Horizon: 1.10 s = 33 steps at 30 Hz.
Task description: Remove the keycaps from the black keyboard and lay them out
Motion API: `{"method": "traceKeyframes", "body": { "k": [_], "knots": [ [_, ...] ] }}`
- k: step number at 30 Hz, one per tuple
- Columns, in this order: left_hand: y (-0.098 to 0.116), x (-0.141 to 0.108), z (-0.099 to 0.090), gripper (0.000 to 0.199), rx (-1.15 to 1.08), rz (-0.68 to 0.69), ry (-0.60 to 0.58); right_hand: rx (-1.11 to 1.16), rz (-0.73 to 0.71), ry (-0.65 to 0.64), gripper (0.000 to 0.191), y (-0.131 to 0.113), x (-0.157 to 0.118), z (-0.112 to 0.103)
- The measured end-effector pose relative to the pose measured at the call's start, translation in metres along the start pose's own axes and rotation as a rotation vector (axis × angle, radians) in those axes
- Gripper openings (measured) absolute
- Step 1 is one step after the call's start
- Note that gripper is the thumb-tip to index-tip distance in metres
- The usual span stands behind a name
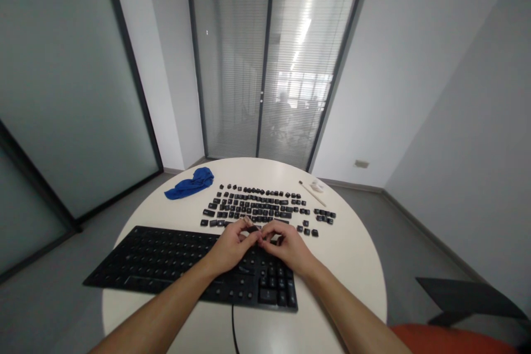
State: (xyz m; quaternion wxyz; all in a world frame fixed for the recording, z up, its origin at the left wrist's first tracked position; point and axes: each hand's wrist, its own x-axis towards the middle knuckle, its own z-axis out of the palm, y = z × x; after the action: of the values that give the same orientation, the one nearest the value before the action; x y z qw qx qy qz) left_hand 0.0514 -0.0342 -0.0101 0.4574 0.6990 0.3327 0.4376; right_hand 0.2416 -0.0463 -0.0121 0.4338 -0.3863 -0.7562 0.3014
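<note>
My left hand (233,243) is closed in a pinch on a small black keycap (252,228), with a whitish bit showing at its fingertips. Against its thumb, the fingertips of my right hand (287,240) are pinched together; what they hold is hidden. Both hands are over the upper edge of a black keyboard (166,257), which lies across the near part of the table. Most of its key positions are bare, while keys remain on the number pad (274,287) at its right end. Rows of loose black keycaps (257,207) lie just beyond my hands.
The round white table (340,265) carries a blue cloth (191,183) at far left and a thin brush (313,193) beside a small whitish lump (317,186) at far right. A cable (233,323) runs toward me. An orange chair (448,340) stands at lower right.
</note>
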Motion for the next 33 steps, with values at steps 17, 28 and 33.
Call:
{"method": "traceKeyframes", "body": {
  "k": [17,28,33],
  "knots": [
    [0.001,0.0,-0.001,0.012,-0.061,0.043,-0.072,0.27,0.176,0.05,0.028,0.018,0.003,-0.028],
    [0.005,0.0,-0.001,0.015,0.027,0.013,-0.102,-0.127,0.203,0.336,0.032,0.04,-0.009,-0.097],
    [0.006,0.0,-0.001,0.014,0.001,-0.017,-0.101,-0.48,0.328,0.338,0.025,0.049,-0.023,-0.125]
  ]
}}
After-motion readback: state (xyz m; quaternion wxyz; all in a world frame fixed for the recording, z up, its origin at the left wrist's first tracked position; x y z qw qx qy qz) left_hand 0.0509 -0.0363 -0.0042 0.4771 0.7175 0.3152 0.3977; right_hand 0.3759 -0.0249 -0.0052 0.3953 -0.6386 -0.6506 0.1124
